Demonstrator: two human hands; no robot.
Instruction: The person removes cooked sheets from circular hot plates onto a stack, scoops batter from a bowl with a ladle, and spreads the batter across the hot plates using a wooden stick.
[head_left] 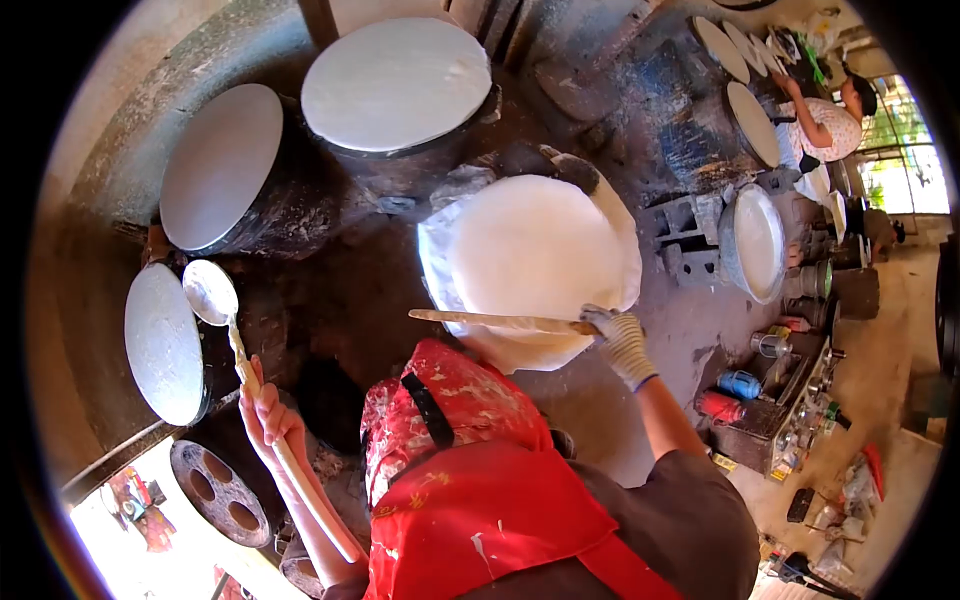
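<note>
Our left hand (272,415) is bare, its fingers wrapped around the handle of a ladle (210,292), whose whitened bowl hangs beside the near disc (160,345). Our right hand (625,347), gloved, has its fingers closed on one end of a stick (505,321). The stick lies level across the near side of a basin (437,262) in front of us, which has a pale, wrinkled edge and smooth white in its middle.

We judge that we are partway through. The near disc, the grey disc (222,165) and the far disc (395,85) all look evenly pale, though we cannot tell which are freshly coated and which are bare. We see nothing hanging from the stick, and we cannot tell how full the ladle is. White also shows in the bowl (728,238) to our right.
</note>
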